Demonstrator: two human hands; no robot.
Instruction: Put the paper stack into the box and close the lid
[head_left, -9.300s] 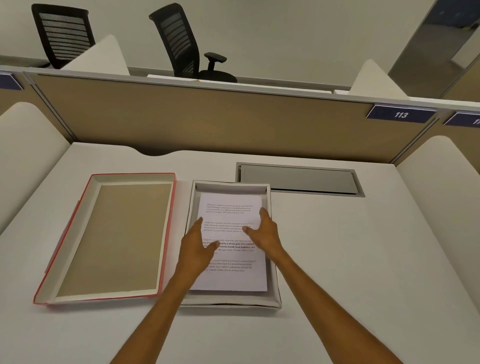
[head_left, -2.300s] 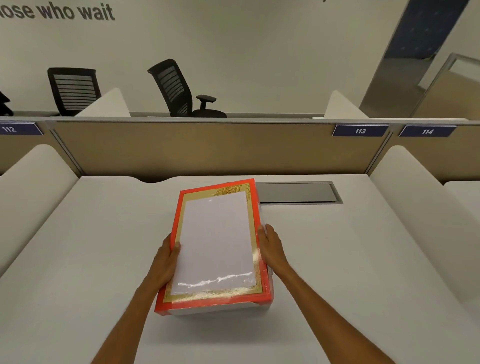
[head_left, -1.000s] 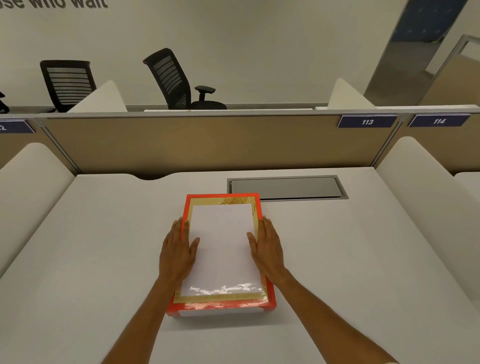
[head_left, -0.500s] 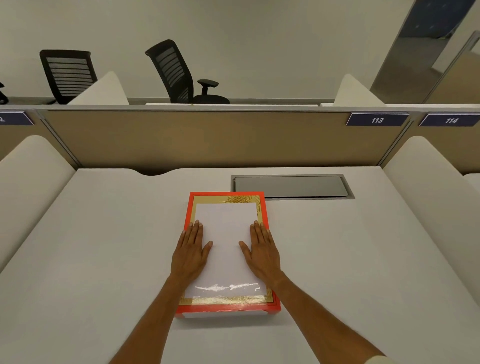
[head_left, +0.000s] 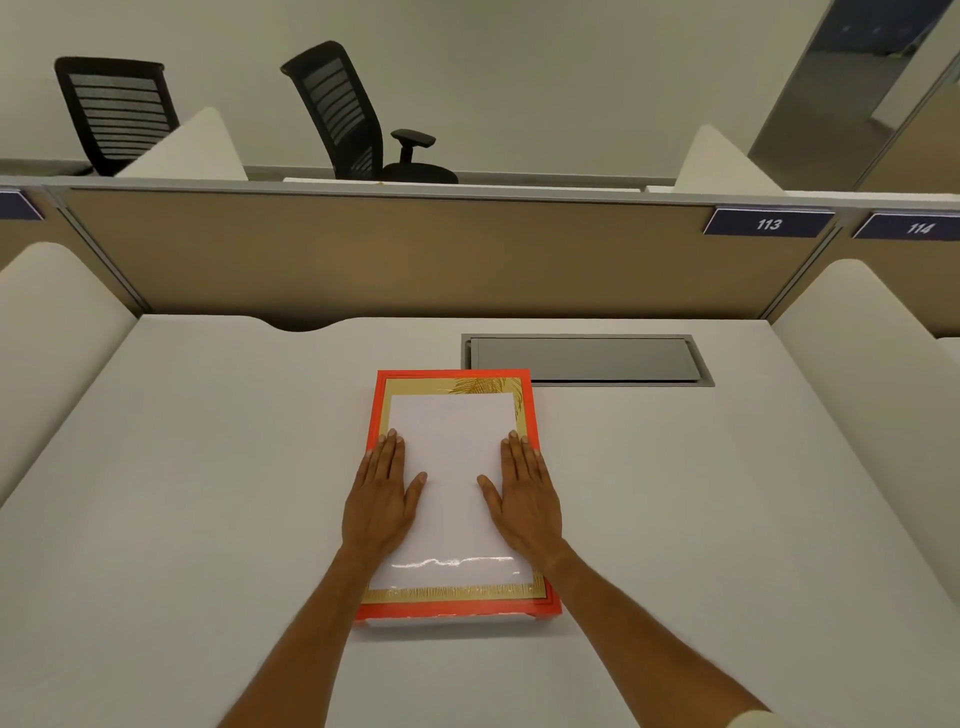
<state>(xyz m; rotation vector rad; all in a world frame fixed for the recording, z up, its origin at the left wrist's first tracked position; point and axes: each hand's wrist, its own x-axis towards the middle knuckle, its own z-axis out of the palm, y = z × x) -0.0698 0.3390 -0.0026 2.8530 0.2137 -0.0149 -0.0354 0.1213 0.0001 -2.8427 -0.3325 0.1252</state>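
Observation:
The box lies flat in the middle of the desk with its lid (head_left: 452, 457) on top: red rim, gold border, white glossy centre. A thin white strip of the box base (head_left: 447, 621) shows under the lid's near edge. The paper stack is hidden inside. My left hand (head_left: 382, 499) rests palm down on the lid's left side, fingers straight and together. My right hand (head_left: 524, 499) lies flat on the lid's right side in the same way. Neither hand grips anything.
A grey cable hatch (head_left: 587, 359) is set into the white desk (head_left: 182, 493) just behind and right of the box. A tan partition (head_left: 389, 260) closes the back, with white padded dividers at both sides. Two black office chairs stand beyond the partition.
Earlier the box was open with paper in it and the lid lay to its left. Since then the lid went on; both hands moved from its sides to flat on top.

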